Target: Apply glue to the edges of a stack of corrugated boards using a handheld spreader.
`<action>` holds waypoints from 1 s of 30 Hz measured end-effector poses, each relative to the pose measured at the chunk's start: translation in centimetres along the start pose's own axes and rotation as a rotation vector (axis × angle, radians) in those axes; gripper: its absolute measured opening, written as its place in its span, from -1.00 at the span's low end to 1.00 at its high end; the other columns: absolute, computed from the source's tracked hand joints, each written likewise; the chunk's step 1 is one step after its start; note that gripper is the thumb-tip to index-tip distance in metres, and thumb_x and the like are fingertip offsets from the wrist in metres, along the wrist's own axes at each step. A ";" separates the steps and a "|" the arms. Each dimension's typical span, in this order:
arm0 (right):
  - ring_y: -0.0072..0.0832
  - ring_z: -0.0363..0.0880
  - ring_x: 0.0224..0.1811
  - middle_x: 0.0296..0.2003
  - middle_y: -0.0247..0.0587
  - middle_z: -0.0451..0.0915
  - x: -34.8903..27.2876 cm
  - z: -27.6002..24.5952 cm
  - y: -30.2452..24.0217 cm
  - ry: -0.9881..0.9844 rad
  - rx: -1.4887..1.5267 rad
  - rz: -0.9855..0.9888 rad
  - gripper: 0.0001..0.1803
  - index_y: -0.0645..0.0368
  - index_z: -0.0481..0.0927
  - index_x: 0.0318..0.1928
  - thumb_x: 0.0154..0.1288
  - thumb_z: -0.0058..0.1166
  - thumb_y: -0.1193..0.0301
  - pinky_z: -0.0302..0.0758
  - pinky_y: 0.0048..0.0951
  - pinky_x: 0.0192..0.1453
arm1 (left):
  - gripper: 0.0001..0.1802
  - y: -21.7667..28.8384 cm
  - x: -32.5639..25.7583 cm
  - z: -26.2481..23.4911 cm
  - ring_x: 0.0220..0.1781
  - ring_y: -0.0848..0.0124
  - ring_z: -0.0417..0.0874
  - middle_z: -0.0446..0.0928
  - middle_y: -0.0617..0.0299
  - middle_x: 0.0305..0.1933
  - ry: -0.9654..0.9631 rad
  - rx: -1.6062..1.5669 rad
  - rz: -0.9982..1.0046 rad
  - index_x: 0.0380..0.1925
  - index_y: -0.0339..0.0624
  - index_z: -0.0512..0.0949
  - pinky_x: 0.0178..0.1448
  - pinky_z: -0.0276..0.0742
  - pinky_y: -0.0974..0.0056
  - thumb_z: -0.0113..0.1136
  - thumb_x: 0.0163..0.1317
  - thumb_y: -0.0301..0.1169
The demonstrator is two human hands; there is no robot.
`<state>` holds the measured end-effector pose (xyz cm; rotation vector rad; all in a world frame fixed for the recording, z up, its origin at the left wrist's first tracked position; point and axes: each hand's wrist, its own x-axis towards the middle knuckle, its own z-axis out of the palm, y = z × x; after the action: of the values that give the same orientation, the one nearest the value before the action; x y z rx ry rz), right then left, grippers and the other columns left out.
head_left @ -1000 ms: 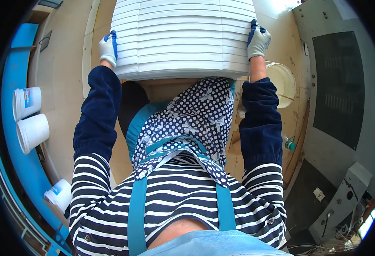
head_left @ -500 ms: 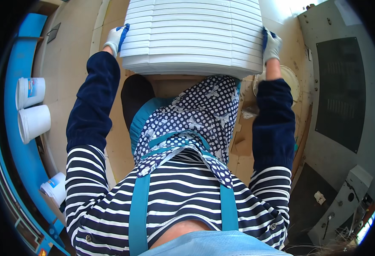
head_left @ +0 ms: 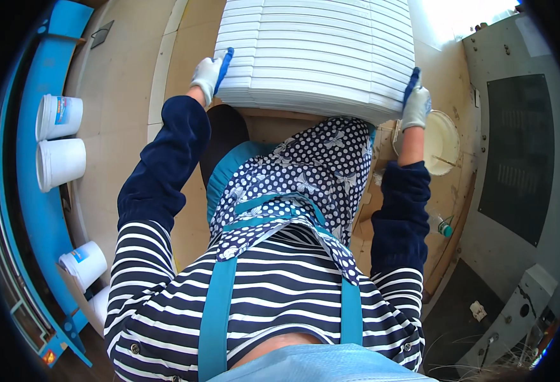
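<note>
A tall stack of white paper sheets, layered in several folded bundles, stands in front of me at the top of the head view. My left hand, in a white glove with a blue palm, presses against its left side near the close corner. On the opposite side, my right hand wears the same kind of glove and lies along the stack's right edge. The stack is held between both hands, fingers pointing away from me. Parts of the palms and fingertips are hidden against the paper.
A round tub of pale paste with a stick stands below my right hand. Nearby lies a green-capped bottle. Grey metal machinery borders the right. At left, white buckets sit by a blue frame.
The stack and both hands have shifted right in the view. My hands sit closer to the stack's near corners, the right one most clearly, and their fingers look straighter.
</note>
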<state>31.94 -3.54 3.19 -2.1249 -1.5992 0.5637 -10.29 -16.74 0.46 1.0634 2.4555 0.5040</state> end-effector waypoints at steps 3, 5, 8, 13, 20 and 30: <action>0.00 0.52 -0.30 -0.42 0.22 0.53 -0.7 0.6 -0.7 0.029 -0.092 -0.014 -0.18 0.36 0.57 -0.45 0.18 -0.44 -0.22 0.38 -0.17 -0.19 | -0.21 -0.8 2.0 -0.6 -0.07 -0.08 0.47 0.51 -0.21 -0.24 -0.009 -0.146 0.054 -0.28 -0.43 0.52 0.00 0.36 0.13 -0.06 0.00 0.24; -0.01 0.52 -0.28 -0.41 0.21 0.53 -0.5 0.8 -1.2 0.049 -0.133 -0.020 -0.20 0.35 0.57 -0.44 0.19 -0.43 -0.21 0.38 -0.16 -0.18 | -0.24 -0.2 3.0 -1.1 -0.08 -0.03 0.49 0.53 -0.16 -0.25 0.018 -0.129 0.004 -0.27 -0.42 0.52 0.01 0.37 0.16 -0.06 0.03 0.21; 0.00 0.52 -0.26 -0.38 0.20 0.53 1.0 0.5 -1.4 0.175 -0.164 -0.050 -0.26 0.33 0.54 -0.39 0.19 -0.39 -0.17 0.38 -0.13 -0.17 | -0.28 2.2 4.9 -3.0 -0.12 0.09 0.52 0.53 -0.09 -0.21 -0.084 -0.330 -0.099 -0.21 -0.40 0.50 -0.02 0.39 0.21 -0.04 0.06 0.16; 0.02 0.50 -0.27 -0.37 0.21 0.52 0.9 -0.3 -1.0 0.192 -0.010 -0.105 -0.35 0.30 0.50 -0.37 0.21 -0.32 -0.11 0.37 -0.10 -0.19 | -0.40 1.7 9.2 -3.9 -0.09 0.30 0.51 0.48 0.07 -0.05 -0.438 -1.109 0.053 -0.04 -0.34 0.41 0.04 0.35 0.30 -0.08 0.18 0.02; 0.05 0.48 -0.32 -0.45 0.26 0.50 3.4 -0.4 0.3 0.114 0.051 -0.140 -0.42 0.32 0.44 -0.41 0.24 -0.29 -0.03 0.37 -0.09 -0.25 | -0.50 4.8 10.5 0.0 -0.07 0.43 0.45 0.47 0.13 -0.07 -0.121 -0.800 0.351 -0.02 -0.39 0.37 0.07 0.32 0.37 -0.17 0.28 -0.14; -0.13 0.52 -0.30 -0.39 0.12 0.53 11.3 0.6 6.4 -0.104 0.189 -0.251 -0.52 0.30 0.41 -0.25 0.22 -0.16 0.05 0.40 -0.26 -0.19 | -0.51 8.0 11.4 5.6 -0.15 0.42 0.46 0.47 0.16 -0.11 -0.195 -0.999 0.236 -0.02 -0.33 0.37 0.00 0.35 0.38 -0.10 0.25 -0.13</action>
<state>39.60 5.79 -1.65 -1.7525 -1.7595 0.7196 -9.79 -2.14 -3.10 0.8709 1.5400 1.4154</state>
